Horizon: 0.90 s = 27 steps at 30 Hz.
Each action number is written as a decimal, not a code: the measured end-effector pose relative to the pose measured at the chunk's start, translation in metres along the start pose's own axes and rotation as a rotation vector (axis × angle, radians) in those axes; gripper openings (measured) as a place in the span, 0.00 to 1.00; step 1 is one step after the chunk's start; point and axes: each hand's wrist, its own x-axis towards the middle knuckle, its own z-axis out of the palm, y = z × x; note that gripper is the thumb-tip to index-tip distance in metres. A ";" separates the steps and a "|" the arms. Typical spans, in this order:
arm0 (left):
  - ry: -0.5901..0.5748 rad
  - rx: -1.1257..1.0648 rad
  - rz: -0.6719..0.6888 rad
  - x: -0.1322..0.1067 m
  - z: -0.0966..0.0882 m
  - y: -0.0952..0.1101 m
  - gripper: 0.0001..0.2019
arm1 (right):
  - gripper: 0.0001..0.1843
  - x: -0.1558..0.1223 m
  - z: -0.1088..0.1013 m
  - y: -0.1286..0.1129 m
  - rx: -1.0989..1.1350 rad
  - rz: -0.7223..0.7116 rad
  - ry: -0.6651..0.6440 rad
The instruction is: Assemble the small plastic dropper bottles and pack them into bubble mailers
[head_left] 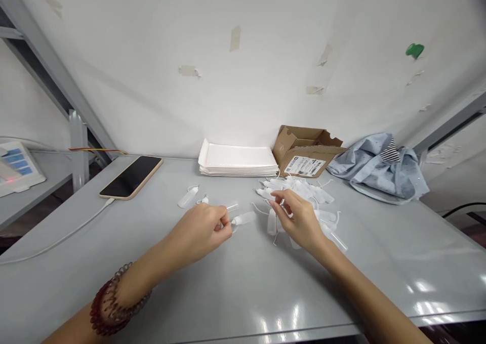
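Note:
My left hand is closed, its fingers curled in a pinch at the nozzle end of a small translucent squeeze bottle. The bottle's body points right. Just beyond that hand lie another squeeze bottle with a thin tip and looped cap strap, a partly hidden one, and a clear slim piece. My right hand hovers at the near left side of a pile of similar bottles. Its thumb and index fingertips nearly meet; whatever lies between them is too small to make out.
A stack of white trays stands against the wall, beside an open cardboard box. Bunched blue cloth lies at the right. At the left, a phone is plugged into a white cable. Metal posts frame the grey table.

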 end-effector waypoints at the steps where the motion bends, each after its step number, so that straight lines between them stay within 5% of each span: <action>1: 0.001 0.065 -0.016 0.000 0.002 -0.001 0.09 | 0.10 0.000 0.000 0.000 0.004 0.031 -0.013; 7: 0.076 0.314 -0.088 0.003 0.014 -0.008 0.12 | 0.15 -0.003 0.001 -0.005 -0.086 0.241 -0.170; 18: 0.019 0.379 -0.224 0.007 0.008 -0.003 0.13 | 0.15 -0.003 0.006 -0.021 -0.424 0.342 -0.426; 27: 0.023 0.326 -0.171 0.005 0.018 0.001 0.13 | 0.09 -0.004 0.005 -0.022 -0.187 0.342 -0.422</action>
